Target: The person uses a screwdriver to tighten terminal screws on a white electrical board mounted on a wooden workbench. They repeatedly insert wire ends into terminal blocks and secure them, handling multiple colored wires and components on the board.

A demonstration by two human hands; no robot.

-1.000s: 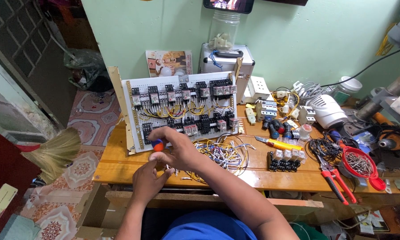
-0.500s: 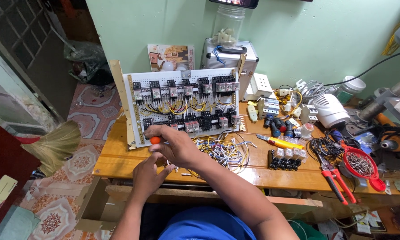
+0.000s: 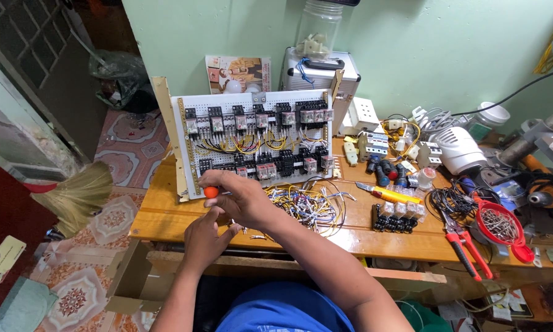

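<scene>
The right hand point(image 3: 242, 200) grips a screwdriver point(image 3: 211, 192), whose orange handle end pokes out to the hand's left, just below the panel point(image 3: 255, 138). The left hand point(image 3: 204, 237), half closed beneath it, pinches a small part near the wires point(image 3: 307, 206) on the table point(image 3: 166, 215).

A wiring board point(image 3: 255, 144) stands propped on the table point(image 3: 166, 215), a metal case point(image 3: 319, 71) behind it. A wire bundle point(image 3: 307, 206) lies before the board; a utility knife point(image 3: 387, 193) and pliers point(image 3: 467, 243) lie farther right.
</scene>
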